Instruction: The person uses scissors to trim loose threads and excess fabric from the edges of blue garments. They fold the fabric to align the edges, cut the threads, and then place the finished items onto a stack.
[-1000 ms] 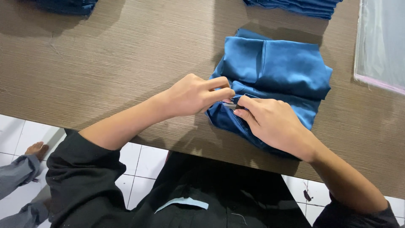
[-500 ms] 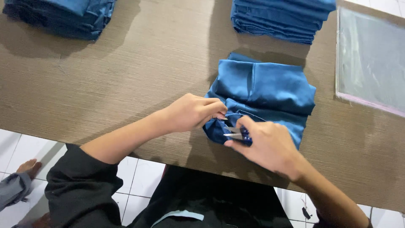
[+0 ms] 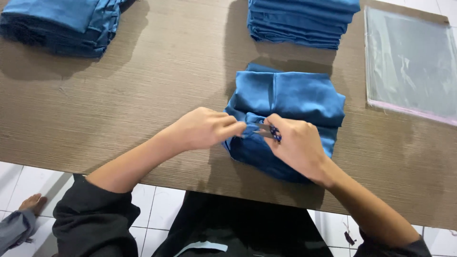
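Observation:
A folded blue garment (image 3: 290, 97) lies on the brown wooden table (image 3: 143, 95) in front of me. My left hand (image 3: 202, 128) pinches the garment's near left edge. My right hand (image 3: 297, 145) rests on the garment's front and grips a small metal thread snipper (image 3: 267, 132) with a dark patterned handle, its tip pointing left toward my left fingertips. The exact spot under the blades is hidden by my fingers.
A stack of folded blue garments (image 3: 302, 21) sits at the back centre, another pile (image 3: 62, 24) at the back left. A clear plastic bag (image 3: 412, 62) lies flat at the right. White floor tiles and a foot (image 3: 31, 203) show below the table edge.
The view has tilted so the back stacks and the plastic bag show more fully. Both hands stay at the garment's near edge, the right one now holding the snipper up against the left fingertips.

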